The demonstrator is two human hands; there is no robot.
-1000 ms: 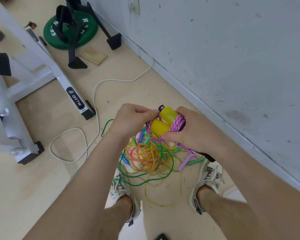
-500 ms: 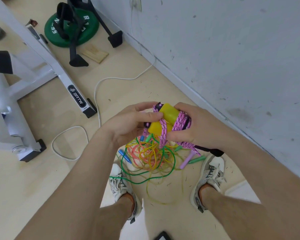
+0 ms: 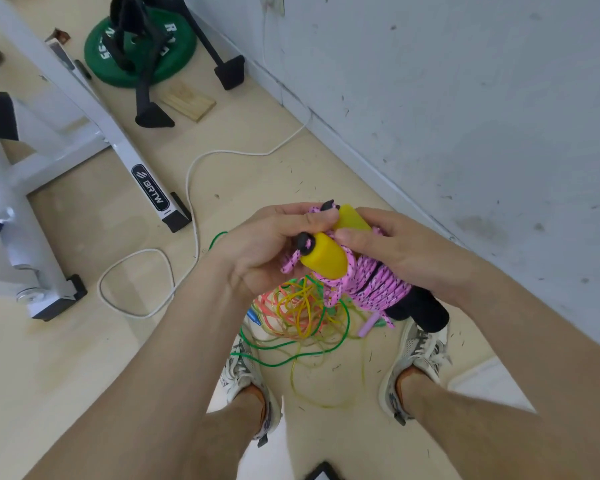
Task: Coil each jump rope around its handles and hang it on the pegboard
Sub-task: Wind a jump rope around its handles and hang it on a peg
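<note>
I hold a pink speckled jump rope wound around its two handles, which have yellow upper ends and black lower ends. My right hand grips the wound bundle from the right. My left hand pinches the loose pink rope end at the handle tops, thumb across the upper handle. Below on the floor, between my shoes, lies a tangled pile of thin ropes in green, yellow and orange-pink, with a lilac handle and a blue one. No pegboard is in view.
A grey scuffed wall runs along the right. A white machine frame stands at the left, with a white cable looping over the floor. A green weight plate, black stand legs and a wooden block lie farther back.
The bundle has tilted so its black ends show at lower right. My left hand has shifted from below the handle tops to pinching the rope end at them.
</note>
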